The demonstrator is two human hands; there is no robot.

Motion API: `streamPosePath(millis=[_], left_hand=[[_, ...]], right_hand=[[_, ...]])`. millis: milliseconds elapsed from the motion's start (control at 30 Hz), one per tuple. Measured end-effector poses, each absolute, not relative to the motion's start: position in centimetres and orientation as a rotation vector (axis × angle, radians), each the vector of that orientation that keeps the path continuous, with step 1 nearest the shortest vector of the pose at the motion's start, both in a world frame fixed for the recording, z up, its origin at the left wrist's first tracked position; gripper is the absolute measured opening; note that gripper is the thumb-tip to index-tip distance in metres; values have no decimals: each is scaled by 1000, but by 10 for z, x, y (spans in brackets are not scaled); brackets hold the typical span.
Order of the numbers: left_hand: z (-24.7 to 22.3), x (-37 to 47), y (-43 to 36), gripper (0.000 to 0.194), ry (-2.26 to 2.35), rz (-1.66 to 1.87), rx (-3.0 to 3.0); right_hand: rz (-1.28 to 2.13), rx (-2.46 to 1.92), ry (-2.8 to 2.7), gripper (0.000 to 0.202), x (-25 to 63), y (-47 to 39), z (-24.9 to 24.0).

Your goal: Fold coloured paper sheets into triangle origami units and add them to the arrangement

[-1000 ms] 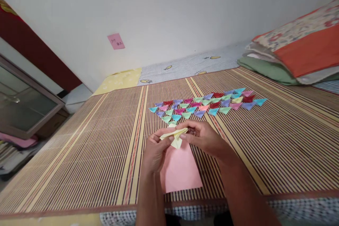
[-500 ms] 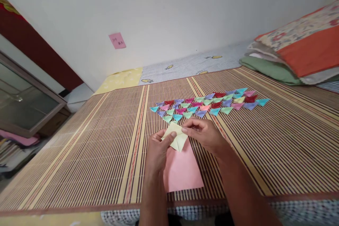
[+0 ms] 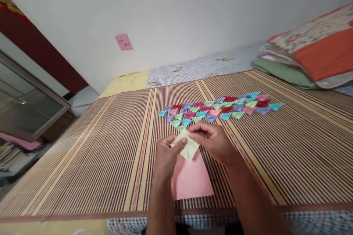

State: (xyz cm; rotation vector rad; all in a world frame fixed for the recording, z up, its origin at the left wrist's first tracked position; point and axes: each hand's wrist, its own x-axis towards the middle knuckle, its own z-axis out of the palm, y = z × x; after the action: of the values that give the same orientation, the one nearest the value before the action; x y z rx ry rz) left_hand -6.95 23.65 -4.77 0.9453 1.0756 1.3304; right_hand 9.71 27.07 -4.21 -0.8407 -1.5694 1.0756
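Left hand: grip closed on the left side of the yellow paper, thumb flat across its front face, fingers behind. Right hand: thumb and forefinger nearly together at the paper's upper right edge, a light pinch by the look of it; remaining fingers curled.

Yellow paper is held up between the two hands, over the far end of a pink sheet lying on the striped mat. Creases run across it and down its lower part.

Change over the last second: at first the paper was a narrow folded form, seen partly edge-on, with a flap hanging. Half a second ago it was opened out, broad face to the viewer. Now it is turned a little further, one corner up and one down, roughly a diamond. Right fingertips now sit nearer the top corner; left thumb has kept its hold.

Unchanged: rows of small folded paper pieces, many colours, just beyond the hands; pink sheet below. The whole view has slid slightly.
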Motion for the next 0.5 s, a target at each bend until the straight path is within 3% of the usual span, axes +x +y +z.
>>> streamPosePath(millis=[500], left_hand=[[-40, -67, 233, 22, 1098, 1287, 1015]], right_hand=[[1158, -857, -1503, 12, 95, 269, -45]])
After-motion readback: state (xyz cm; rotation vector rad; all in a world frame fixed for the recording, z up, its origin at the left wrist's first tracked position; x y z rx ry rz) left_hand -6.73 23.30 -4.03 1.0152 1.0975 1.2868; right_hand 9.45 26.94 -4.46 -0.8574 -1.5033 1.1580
